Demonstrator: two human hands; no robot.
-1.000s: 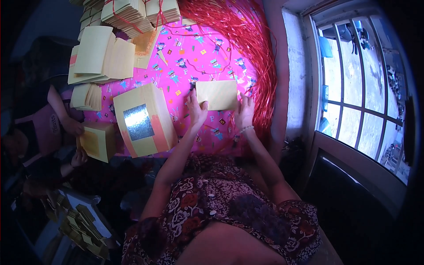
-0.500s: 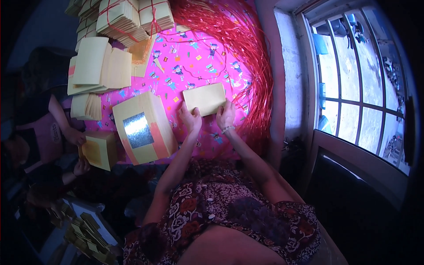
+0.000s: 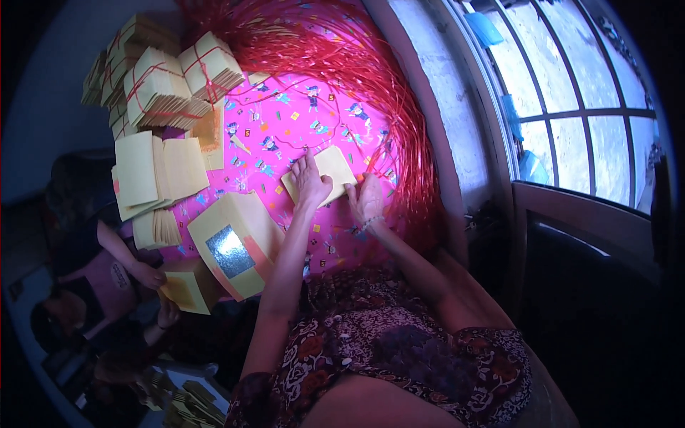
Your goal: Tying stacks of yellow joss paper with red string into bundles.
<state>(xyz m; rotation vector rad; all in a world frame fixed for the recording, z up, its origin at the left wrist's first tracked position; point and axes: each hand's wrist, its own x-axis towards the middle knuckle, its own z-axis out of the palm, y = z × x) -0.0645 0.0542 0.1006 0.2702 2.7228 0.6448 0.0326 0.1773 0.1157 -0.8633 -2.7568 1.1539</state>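
A small rectangular stack of cream paper (image 3: 338,165) lies tilted on the pink patterned table cover. My left hand (image 3: 312,182) rests on top of the stack's left part, fingers stretched out flat across it. At the stack's right edge is my right hand (image 3: 367,198), its thumb side by the near right corner and the fingers apart. Loose red plastic strands (image 3: 414,160) lie just beyond those fingers. I cannot make out any strand held in them.
Left of my left arm stands a thick cream paper block (image 3: 251,217) with a shiny square. More stacks (image 3: 137,171) and red-tied bundles (image 3: 158,84) fill the far left. A co-worker's hands (image 3: 150,276) hold another paper stack (image 3: 191,291). A barred window (image 3: 564,114) is right.
My left hand has shifted from the stack's near edge onto its top. The right hand has loosened from the side. The stack is turned, and the whole view has swung.
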